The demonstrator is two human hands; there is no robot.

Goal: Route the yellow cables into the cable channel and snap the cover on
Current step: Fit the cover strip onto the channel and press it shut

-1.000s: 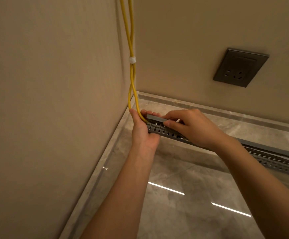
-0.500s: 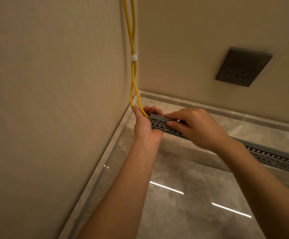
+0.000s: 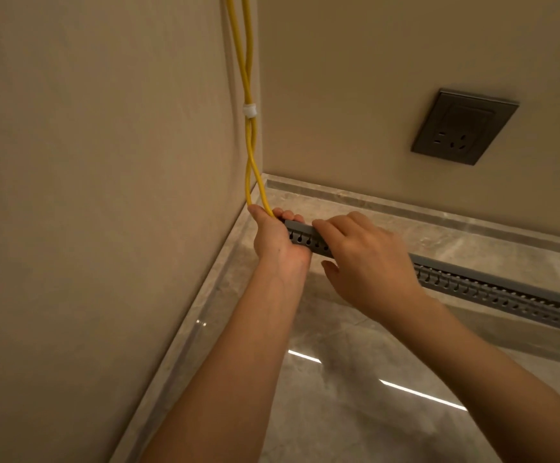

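Your left hand (image 3: pixel 273 237) is gripping the end of the grey slotted plastic cable channel (image 3: pixel 308 240) with the two thin yellow cables (image 3: pixel 249 152) under its thumb, while your right hand's (image 3: pixel 368 259) fingers are pressing together on the channel's flat grey cover (image 3: pixel 297 224), just beside.

Cables (image 3: pixel 249 155) hang left of wall socket (image 3: pixel 464 126).

Polished grey stone floor (image 3: pixel 355 412), meeting the beige walls in a corner just beyond the left hand (image 3: pixel 277 237). A grey slotted cable channel (image 3: pixel 505 295) lies on the floor, running from under the left hand, beneath the right hand (image 3: pixel 368 259), and away past it. Its cover (image 3: pixel 297 224) shows between the two hands. Two bright reflected streaks mark the floor nearer than both hands.
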